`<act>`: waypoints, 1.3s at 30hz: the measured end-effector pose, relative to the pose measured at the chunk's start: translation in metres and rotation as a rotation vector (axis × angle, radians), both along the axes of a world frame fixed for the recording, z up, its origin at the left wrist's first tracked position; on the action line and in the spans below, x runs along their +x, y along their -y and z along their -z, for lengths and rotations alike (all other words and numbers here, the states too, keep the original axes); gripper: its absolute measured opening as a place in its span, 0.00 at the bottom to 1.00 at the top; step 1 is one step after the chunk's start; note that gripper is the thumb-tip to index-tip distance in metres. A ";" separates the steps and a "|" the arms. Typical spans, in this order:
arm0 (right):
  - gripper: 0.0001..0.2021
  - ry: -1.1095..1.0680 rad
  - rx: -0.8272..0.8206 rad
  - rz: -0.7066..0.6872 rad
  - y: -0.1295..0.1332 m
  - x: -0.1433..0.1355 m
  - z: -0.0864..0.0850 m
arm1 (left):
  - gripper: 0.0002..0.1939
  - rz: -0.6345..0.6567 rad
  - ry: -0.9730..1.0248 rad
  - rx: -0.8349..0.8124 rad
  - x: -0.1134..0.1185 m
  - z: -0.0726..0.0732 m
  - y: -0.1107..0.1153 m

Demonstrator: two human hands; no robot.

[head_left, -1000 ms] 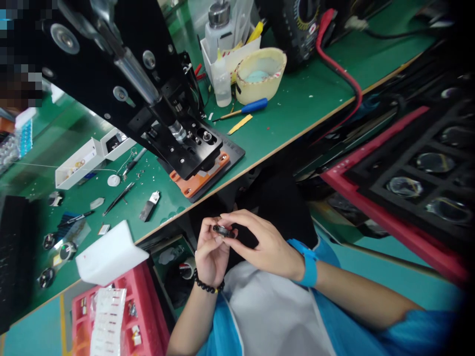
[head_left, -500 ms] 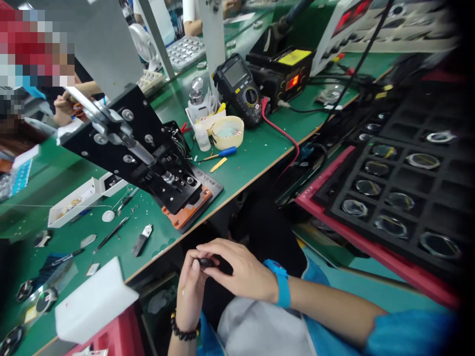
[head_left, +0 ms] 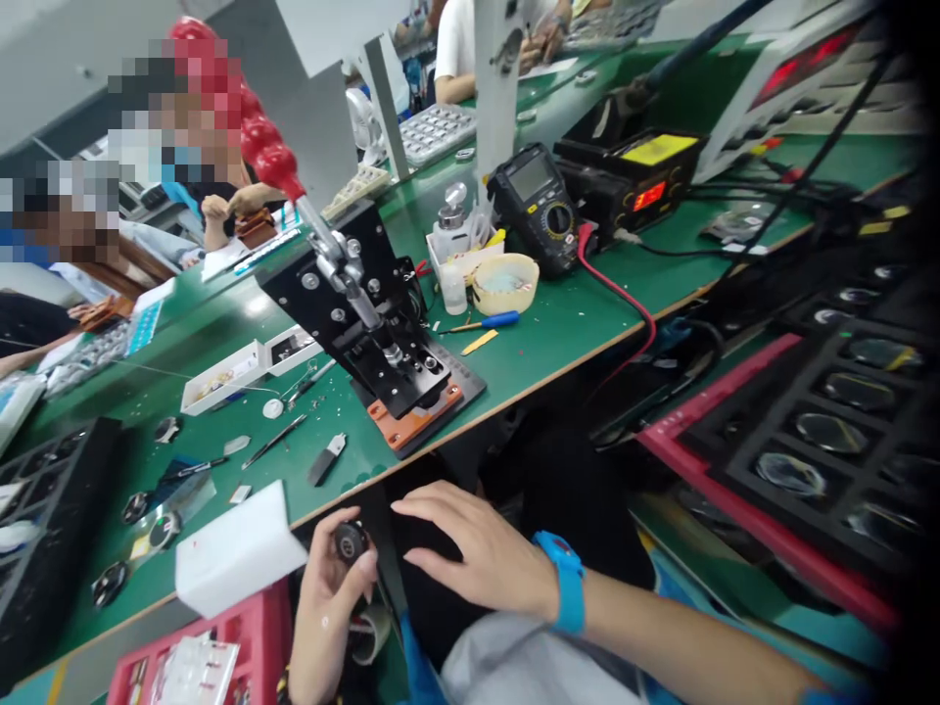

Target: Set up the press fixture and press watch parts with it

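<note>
Between the thumb and fingers of my left hand (head_left: 330,597) is a small round black watch case (head_left: 351,541), its face turned towards me. My right hand (head_left: 477,553) is apart from it, to the right, with fingers stretched out and nothing in them. A blue watch-like band (head_left: 565,580) circles my right wrist. Beyond both hands, at the bench edge, stands a black toggle press (head_left: 382,343) with a red handle (head_left: 257,127) and an orange base plate (head_left: 415,416).
The green bench (head_left: 565,338) carries a multimeter (head_left: 540,201), a soldering station (head_left: 632,181), a yellow dish (head_left: 506,284), a blue screwdriver (head_left: 499,320) and white foam (head_left: 235,553). Red trays sit low at left (head_left: 254,627) and right (head_left: 741,499). Co-workers sit across the bench.
My right hand has come off the black watch case and opened. My left hand has moved left with the case and turned it to face me. The view has shifted left.
</note>
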State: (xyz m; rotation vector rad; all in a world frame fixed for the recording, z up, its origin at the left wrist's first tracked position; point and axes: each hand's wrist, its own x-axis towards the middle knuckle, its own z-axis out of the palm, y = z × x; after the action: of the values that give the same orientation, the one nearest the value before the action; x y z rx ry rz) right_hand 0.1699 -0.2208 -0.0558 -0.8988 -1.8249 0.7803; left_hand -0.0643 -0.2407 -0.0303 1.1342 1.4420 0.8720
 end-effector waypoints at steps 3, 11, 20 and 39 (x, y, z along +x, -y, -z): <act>0.18 0.045 0.017 0.016 -0.003 0.006 -0.003 | 0.30 -0.072 -0.145 0.112 -0.022 -0.006 0.002; 0.12 0.142 0.149 -0.007 -0.014 0.004 -0.023 | 0.21 -0.095 -0.488 0.478 -0.032 -0.030 -0.016; 0.15 0.419 0.415 0.013 -0.077 -0.062 -0.045 | 0.24 -0.190 -0.537 0.545 -0.051 -0.028 -0.031; 0.15 0.407 0.501 0.003 -0.055 -0.003 -0.042 | 0.19 -0.103 -0.588 0.669 -0.059 -0.019 -0.067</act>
State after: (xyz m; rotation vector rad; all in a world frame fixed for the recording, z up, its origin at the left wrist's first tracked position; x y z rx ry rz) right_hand 0.1669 -0.1657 -0.0142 -0.7595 -2.2313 0.1131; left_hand -0.1232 -0.1733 -0.0114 1.9503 1.7389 1.2047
